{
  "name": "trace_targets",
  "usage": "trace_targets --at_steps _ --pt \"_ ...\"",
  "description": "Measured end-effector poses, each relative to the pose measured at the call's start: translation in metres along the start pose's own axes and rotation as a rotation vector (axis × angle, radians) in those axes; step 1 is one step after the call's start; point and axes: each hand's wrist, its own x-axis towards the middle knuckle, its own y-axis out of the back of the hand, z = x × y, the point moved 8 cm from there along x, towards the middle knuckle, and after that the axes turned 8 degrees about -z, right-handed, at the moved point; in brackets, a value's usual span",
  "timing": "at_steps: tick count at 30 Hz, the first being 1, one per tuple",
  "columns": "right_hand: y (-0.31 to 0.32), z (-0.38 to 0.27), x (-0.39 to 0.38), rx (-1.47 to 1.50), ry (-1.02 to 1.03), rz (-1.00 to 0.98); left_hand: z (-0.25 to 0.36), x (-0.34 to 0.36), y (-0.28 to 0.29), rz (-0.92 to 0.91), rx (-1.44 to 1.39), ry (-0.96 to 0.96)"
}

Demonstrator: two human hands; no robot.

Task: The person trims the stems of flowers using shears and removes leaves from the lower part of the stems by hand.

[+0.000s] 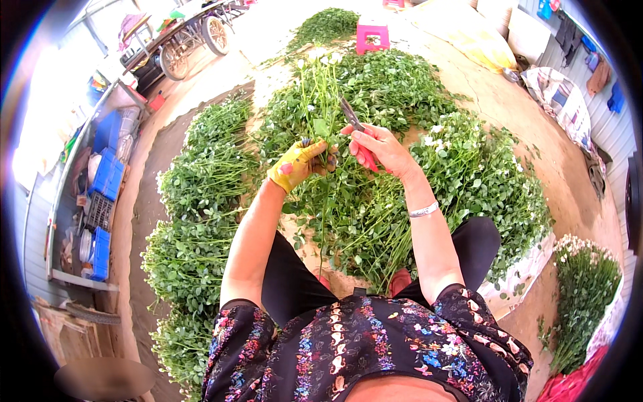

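Note:
My left hand point(300, 164), in a yellow glove with dark fingertips, is closed around a long green flower stem point(324, 214). Pale blossoms point(320, 57) stand at the top of the stem, and its lower end hangs down between my knees. Just to the right, my bare right hand point(382, 151) grips pruning shears point(362, 137) with red handles. Their dark blades point up and left, close beside the upper part of the flower stem. Whether the blades touch it I cannot tell. A heap of cut leafy stems point(375, 208) lies below both hands.
A row of white-flowered bunches point(201, 201) runs along my left, with another pile point(475, 181) on my right. One wrapped bunch point(583, 301) lies at lower right. A pink crate point(372, 37) stands ahead. Blue baskets point(107, 173) fill a shelf at left, near a wheeled cart point(181, 47).

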Motion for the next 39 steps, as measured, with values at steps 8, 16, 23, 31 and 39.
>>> trace_targets --at_steps 8,16,23,31,39 --pt "-0.005 0.000 0.000 0.064 0.005 -0.062 -0.003 -0.002 -0.005 -0.065 0.017 0.055" --pt "0.004 0.001 0.001 -0.066 0.052 0.064 -0.003 -0.002 -0.009 -0.070 0.016 0.087" --pt "0.006 -0.001 0.004 -0.236 0.027 0.115 -0.007 0.000 -0.007 -0.089 0.018 0.086" --pt "0.013 0.001 -0.001 -0.234 0.020 0.216 -0.006 -0.001 -0.008 -0.087 0.026 0.089" --pt "0.030 -0.004 0.001 -0.594 0.047 0.349 -0.009 0.000 -0.007 -0.098 -0.015 0.073"
